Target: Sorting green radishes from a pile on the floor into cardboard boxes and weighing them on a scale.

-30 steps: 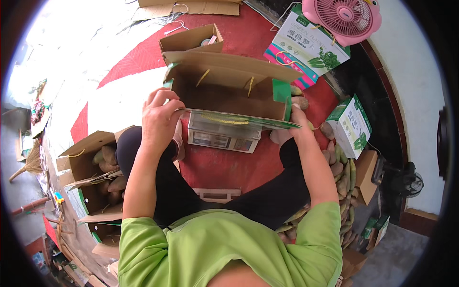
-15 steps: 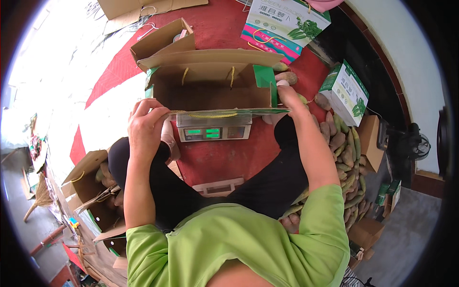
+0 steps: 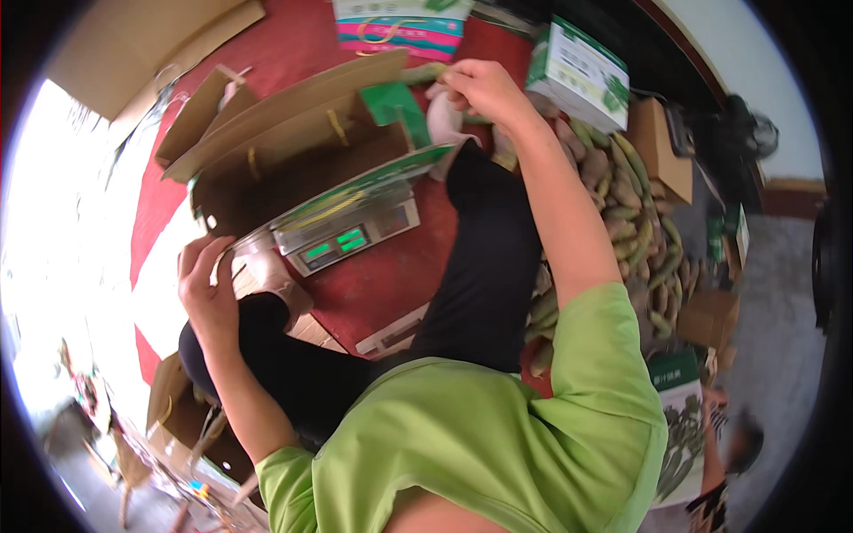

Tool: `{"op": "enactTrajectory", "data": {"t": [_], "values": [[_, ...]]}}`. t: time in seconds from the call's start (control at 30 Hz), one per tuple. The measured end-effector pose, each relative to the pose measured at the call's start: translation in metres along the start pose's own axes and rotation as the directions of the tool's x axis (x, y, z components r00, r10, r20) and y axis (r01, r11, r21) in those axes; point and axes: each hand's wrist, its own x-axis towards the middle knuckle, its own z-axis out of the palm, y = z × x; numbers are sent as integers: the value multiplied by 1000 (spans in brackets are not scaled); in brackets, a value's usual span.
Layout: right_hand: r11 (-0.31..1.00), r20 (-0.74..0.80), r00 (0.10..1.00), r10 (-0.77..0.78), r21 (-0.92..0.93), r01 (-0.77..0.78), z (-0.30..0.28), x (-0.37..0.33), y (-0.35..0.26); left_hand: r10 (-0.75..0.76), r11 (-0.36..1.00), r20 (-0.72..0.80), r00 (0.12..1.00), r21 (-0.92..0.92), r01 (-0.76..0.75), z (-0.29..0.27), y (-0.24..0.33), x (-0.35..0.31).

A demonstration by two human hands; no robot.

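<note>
An open cardboard gift box with yellow rope handles and a green inner flap rests tilted in the view on a digital scale with lit green digits. At the near left corner of the box, my left hand has its fingers closed on the edge of the front panel. Past the box's right end, my right hand is off the box with fingers curled in; what they hold, if anything, is hidden. A long green radish lies just beside its fingertips, by the box's far right corner.
Many radishes are heaped on my right. A white-and-green carton stands behind them. On the left is an open cardboard box. Another person's hand is beside a green-and-white box at lower right.
The view has turned toward the right, so the box and scale appear slanted and further left. My right hand has left the box's right edge and reached outward. Another person has come into view.
</note>
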Motion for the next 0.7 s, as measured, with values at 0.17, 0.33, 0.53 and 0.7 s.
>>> {"op": "enactTrajectory", "data": {"t": [0.17, 0.33, 0.53, 0.7], "values": [[967, -240, 970, -51, 232, 108, -25, -29, 46, 33, 999, 15, 999, 24, -34, 3, -5, -1], [934, -423, 894, 147, 358, 16, 9, -68, 155, 24, 998, 29, 999, 59, -25, 5, -10, -5], [941, -323, 922, 212, -186, -282, 97, -159, 322, 28, 1000, 32, 999, 5, -28, 7, -22, -10], [803, 62, 892, 447, -468, -369, 132, -215, 349, 45, 998, 22, 999, 32, -45, 3, -41, -12]]}}
